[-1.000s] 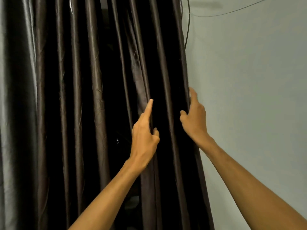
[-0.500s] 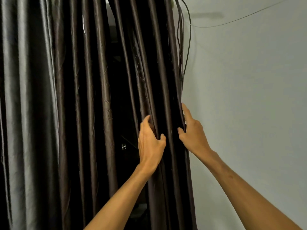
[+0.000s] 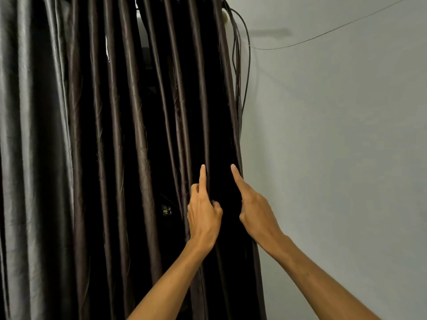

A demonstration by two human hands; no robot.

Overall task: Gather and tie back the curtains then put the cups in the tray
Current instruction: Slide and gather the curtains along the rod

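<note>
A dark brown pleated curtain [image 3: 120, 158] hangs across the left and middle of the view. My left hand [image 3: 203, 213] pinches one of its right-hand folds, index finger pointing up along the fold and thumb pressed against the cloth. My right hand [image 3: 254, 209] holds the curtain's right edge, index finger straight up the edge; its other fingers are hidden in the dark fold. The hands are about a palm's width apart. No cups or tray are in view.
A pale wall [image 3: 335, 158] fills the right side. Black cables [image 3: 245, 65] hang down beside the curtain's top right edge, and a thin wire [image 3: 323, 34] runs across the wall. Between two folds a dark gap [image 3: 166, 204] opens.
Both hands stay on the curtain's right-hand folds and have drawn closer together. The left index finger, curled half a second ago, is straight again. The view has tilted up, showing the curtain's top.
</note>
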